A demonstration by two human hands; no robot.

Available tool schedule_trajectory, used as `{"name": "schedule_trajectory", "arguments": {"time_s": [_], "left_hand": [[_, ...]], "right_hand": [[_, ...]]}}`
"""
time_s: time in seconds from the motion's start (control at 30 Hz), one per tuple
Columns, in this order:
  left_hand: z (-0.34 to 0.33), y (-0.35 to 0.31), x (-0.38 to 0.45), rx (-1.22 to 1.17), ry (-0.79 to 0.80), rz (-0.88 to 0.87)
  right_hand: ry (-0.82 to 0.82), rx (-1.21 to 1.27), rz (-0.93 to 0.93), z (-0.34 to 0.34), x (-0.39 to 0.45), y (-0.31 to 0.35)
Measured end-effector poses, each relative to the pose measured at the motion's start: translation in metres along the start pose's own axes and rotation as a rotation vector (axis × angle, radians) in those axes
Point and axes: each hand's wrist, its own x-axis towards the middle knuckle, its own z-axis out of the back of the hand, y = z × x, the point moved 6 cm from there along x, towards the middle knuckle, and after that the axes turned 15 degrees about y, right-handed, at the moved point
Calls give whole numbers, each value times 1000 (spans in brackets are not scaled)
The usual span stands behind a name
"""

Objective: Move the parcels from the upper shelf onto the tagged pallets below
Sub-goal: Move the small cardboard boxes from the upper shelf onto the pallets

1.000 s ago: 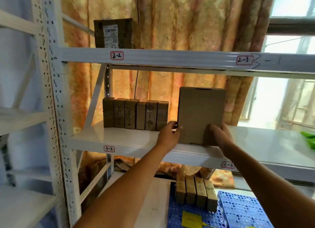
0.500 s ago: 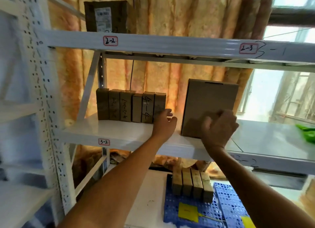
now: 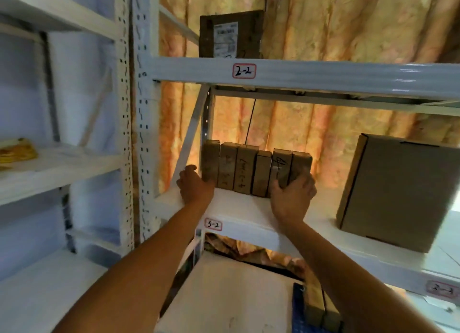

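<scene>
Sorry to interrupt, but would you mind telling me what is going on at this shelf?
A person is reaching both hands to a row of small cardboard parcels standing upright on the shelf tagged 3-2. The left hand is at the row's left end and the right hand grips its right end. A larger cardboard box stands further right, untouched. More small parcels already sit on the blue pallet below.

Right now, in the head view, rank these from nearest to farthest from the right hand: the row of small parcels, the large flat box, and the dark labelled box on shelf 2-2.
1. Row of small parcels: touching the right hand at the row's right end.
2. Large flat box: same shelf, off to the right, standing apart.
3. Dark labelled box: one shelf up, above and left.
</scene>
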Motion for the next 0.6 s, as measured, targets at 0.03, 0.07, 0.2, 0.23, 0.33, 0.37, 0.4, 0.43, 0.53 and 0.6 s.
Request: {"name": "schedule_trajectory", "arguments": {"time_s": [0.03, 0.07, 0.2, 0.23, 0.33, 0.37, 0.4, 0.43, 0.53, 0.6], "left_hand": [[-1, 4, 4, -31, 40, -10], [-5, 1, 8, -51, 86, -55], [-45, -36, 1, -122, 271, -254], [-58, -46, -2, -152, 310, -294], [-102, -71, -18, -173, 456, -378], [-117, -76, -24, -170, 504, -377], [-131, -78, -30, -166, 535, -360], [-142, -78, -35, -159, 547, -339], [-157, -79, -44, -129, 528, -315], [-156, -79, -42, -145, 515, -297]], "right_hand": [[-29, 33, -90, 0, 7, -9], [-48, 52, -163, -1, 13, -17], [-71, 196, -320, 0, 27, -42], [-68, 235, -325, 0, 29, -45], [-28, 310, -315, -2, 30, -51], [-13, 333, -317, -2, 31, -54], [8, 357, -318, -3, 32, -56], [27, 378, -316, -5, 31, -56], [37, 377, -299, -4, 30, -57], [32, 361, -285, -3, 31, -54]]}}
